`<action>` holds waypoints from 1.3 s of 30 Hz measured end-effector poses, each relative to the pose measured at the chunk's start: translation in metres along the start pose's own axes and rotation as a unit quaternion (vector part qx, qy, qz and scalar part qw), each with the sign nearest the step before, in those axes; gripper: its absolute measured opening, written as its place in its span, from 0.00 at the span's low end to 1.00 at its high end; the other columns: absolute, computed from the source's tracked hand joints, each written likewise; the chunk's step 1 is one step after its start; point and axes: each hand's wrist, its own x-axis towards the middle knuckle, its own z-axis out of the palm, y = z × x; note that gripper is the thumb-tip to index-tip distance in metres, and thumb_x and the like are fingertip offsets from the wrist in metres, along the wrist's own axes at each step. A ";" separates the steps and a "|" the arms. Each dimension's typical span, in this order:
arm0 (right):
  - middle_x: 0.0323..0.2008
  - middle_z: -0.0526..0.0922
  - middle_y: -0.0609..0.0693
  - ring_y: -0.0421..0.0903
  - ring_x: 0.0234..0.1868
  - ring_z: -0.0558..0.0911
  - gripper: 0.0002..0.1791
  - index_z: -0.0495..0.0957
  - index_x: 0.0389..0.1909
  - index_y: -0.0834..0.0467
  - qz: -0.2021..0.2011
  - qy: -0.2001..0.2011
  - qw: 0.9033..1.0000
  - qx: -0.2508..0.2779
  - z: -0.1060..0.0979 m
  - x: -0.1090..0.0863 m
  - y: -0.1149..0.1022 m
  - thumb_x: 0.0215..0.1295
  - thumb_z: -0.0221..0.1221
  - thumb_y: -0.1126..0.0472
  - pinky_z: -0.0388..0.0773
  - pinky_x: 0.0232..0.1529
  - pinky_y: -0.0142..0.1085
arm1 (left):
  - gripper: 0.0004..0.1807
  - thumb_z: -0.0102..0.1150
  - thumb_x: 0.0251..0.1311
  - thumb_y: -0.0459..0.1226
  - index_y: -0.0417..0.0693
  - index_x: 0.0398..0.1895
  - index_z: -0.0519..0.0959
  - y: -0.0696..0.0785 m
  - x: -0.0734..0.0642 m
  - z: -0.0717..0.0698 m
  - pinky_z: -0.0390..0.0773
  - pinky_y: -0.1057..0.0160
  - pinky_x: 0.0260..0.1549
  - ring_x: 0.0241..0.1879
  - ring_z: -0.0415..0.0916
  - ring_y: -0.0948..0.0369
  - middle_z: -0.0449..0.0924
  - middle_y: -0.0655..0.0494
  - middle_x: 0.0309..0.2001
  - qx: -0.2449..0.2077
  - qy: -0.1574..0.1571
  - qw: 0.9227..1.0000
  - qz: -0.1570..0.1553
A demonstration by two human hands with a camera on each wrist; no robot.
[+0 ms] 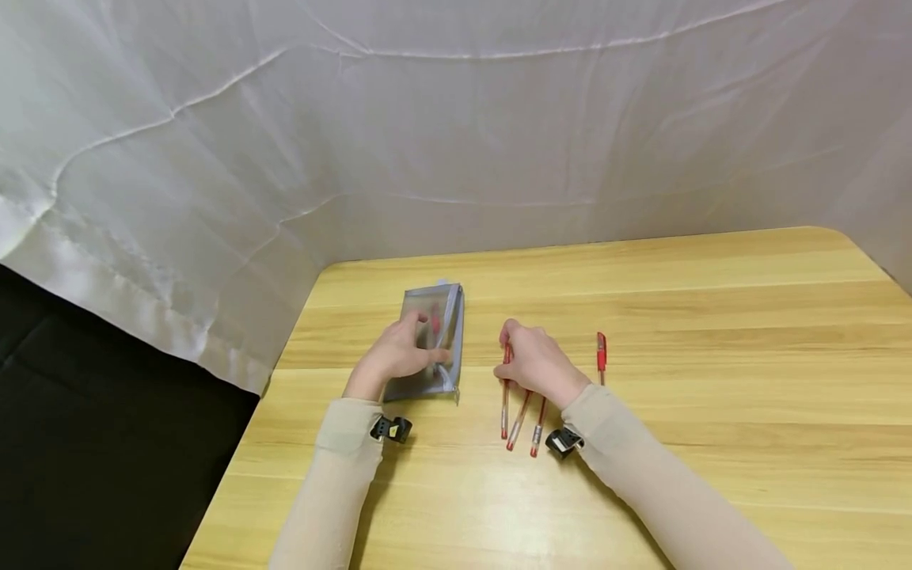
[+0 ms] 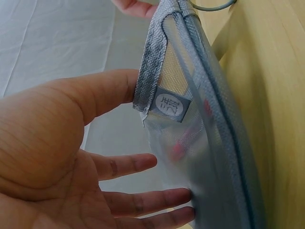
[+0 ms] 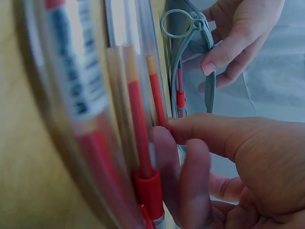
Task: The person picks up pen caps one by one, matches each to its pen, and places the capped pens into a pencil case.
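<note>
A grey mesh zip pouch (image 1: 413,385) lies on the table, with something red showing through its mesh. My left hand (image 1: 397,352) is spread over it. In the left wrist view, the thumb reaches behind the pouch's rim band (image 2: 151,62) while the other fingers are straight, some touching the mesh. To the right, my right hand (image 1: 536,360) pinches a red gel pen (image 1: 504,416) between thumb and fingers. Two more clear-barrelled red gel pens (image 1: 520,419) lie beside it, partly hidden under that hand. Another capped red pen (image 1: 602,351) lies past the right wrist.
A wooden table (image 1: 712,380) carries everything. Behind it and on the left hangs a pale curtain (image 1: 456,127). The pouch's zip ring (image 3: 177,24) hangs at its near corner. Both wrists wear small black cameras (image 1: 563,442).
</note>
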 end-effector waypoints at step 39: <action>0.36 0.91 0.60 0.43 0.25 0.87 0.31 0.70 0.73 0.62 0.070 -0.047 0.964 0.254 -0.016 0.060 0.007 0.70 0.67 0.68 0.90 0.35 0.36 | 0.45 0.73 0.65 0.53 0.48 0.79 0.63 0.004 -0.008 0.004 0.72 0.35 0.72 0.75 0.69 0.40 0.72 0.38 0.75 0.003 -0.004 1.000 -0.011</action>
